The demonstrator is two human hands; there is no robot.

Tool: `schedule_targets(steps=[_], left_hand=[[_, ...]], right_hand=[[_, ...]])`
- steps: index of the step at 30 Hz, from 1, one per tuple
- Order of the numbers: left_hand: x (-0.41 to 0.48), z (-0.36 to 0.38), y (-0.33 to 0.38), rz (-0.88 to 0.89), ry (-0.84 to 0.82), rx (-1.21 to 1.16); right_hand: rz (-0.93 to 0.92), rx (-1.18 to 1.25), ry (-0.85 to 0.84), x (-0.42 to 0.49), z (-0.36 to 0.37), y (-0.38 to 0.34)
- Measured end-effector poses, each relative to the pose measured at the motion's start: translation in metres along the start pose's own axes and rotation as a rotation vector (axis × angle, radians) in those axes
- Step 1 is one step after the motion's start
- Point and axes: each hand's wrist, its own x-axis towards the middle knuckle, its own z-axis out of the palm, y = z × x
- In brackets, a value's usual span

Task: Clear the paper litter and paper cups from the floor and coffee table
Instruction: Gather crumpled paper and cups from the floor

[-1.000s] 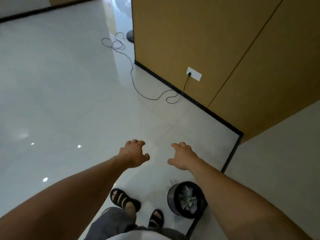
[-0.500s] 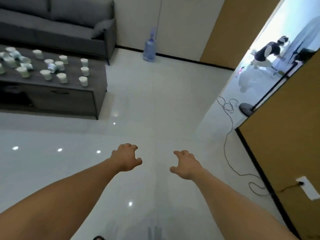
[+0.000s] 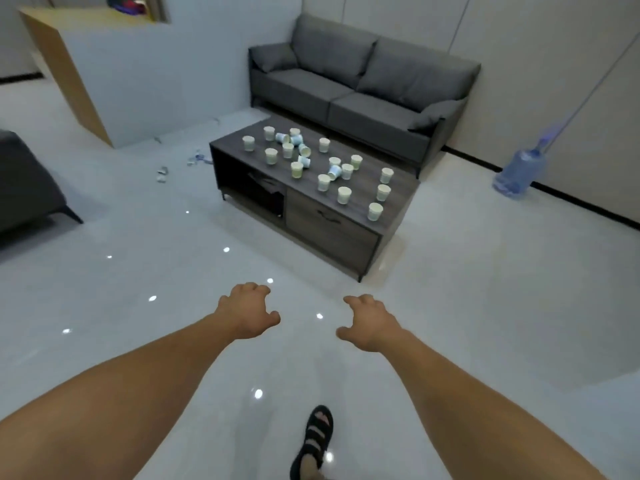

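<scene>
Several paper cups [image 3: 344,195] stand or lie tipped on the dark wooden coffee table [image 3: 332,230] ahead of me. Scraps of paper litter [image 3: 162,174] lie on the pale floor left of the table, with more paper scraps [image 3: 199,159] near its far left corner. My left hand [image 3: 247,315] and my right hand [image 3: 369,322] reach forward over bare floor, well short of the table. Both have loosely curled fingers and hold nothing.
A grey sofa [image 3: 353,88] stands behind the table. A dark armchair [image 3: 24,181] is at the left edge, a white and wood partition [image 3: 104,71] beyond it. A blue water bottle [image 3: 519,171] leans by the right wall. My sandalled foot [image 3: 315,441] is below.
My view has swung left from the wall and bin to the doorway, then to the sofa and coffee table, which now sits nearer and more central. Both hands stay held out, empty.
</scene>
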Motion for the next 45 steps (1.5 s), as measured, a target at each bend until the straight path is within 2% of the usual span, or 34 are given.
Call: schedule_targets(steps=[10,15,22,29,36,45], left_hand=[[0.132,-0.106,-0.081,-0.302,0.130,-0.117],[0.183,-0.134,-0.138,-0.409,0.122,-0.166],[0.297,-0.201,-0.247,-0.443,0.192,-0.209],[0.412,-0.295,-0.332,-0.394,0.177,-0.167],[0.546,-0.352,-0.389,-0.397,0.123,-0.139],[0.674,-0.443,-0.484,-0.569,0.166,-0.239]], right_hand=[[-0.348,-0.153,-0.006,0.215,-0.109,-0.132],[-0.454,-0.230,-0.055,0.293,-0.133,-0.203],[-0.488,-0.277,-0.036,0.421,-0.161,-0.317],[-0.469,-0.241,-0.011,0.533,-0.211,-0.412],[-0.466,-0.252,-0.039,0.672,-0.254,-0.483],[-0.613,-0.262,-0.078,0.840,-0.337,-0.601]])
